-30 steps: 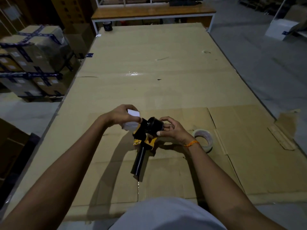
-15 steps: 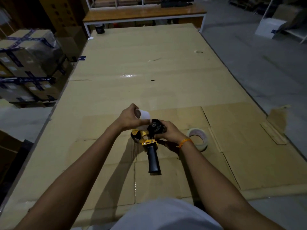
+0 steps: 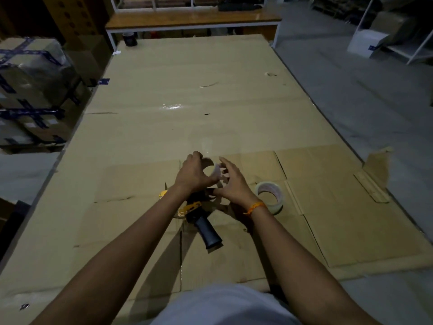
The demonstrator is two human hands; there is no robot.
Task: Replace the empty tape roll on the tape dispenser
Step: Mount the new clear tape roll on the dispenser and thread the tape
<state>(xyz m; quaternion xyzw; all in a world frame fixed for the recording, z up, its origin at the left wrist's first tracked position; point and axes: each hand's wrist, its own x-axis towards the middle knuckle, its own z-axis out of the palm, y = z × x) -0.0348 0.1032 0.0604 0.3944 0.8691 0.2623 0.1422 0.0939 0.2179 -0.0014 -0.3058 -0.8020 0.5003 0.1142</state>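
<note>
The yellow and black tape dispenser (image 3: pixel 203 221) lies on the cardboard-covered table (image 3: pixel 187 109), its black handle pointing toward me. My left hand (image 3: pixel 193 174) grips the empty white cardboard core (image 3: pixel 212 171) just above the dispenser's head. Fingers spread, my right hand (image 3: pixel 230 181) hovers at the core's right side, with its thumb down near the dispenser's black hub. A new roll of clear tape (image 3: pixel 270 197) lies flat on the cardboard just right of my right wrist. My hands hide much of the dispenser's head.
A torn cardboard flap (image 3: pixel 377 170) sticks up at the table's right edge. A dark roll (image 3: pixel 131 39) stands at the far left corner. Wrapped boxes (image 3: pixel 30 90) are stacked on the left, and a wooden bench (image 3: pixel 194 19) stands beyond the table.
My left hand has lifted the white core up and away from the dispenser. My right hand has let go of the hub and opened. The dispenser now lies flat, handle swung to the right.
</note>
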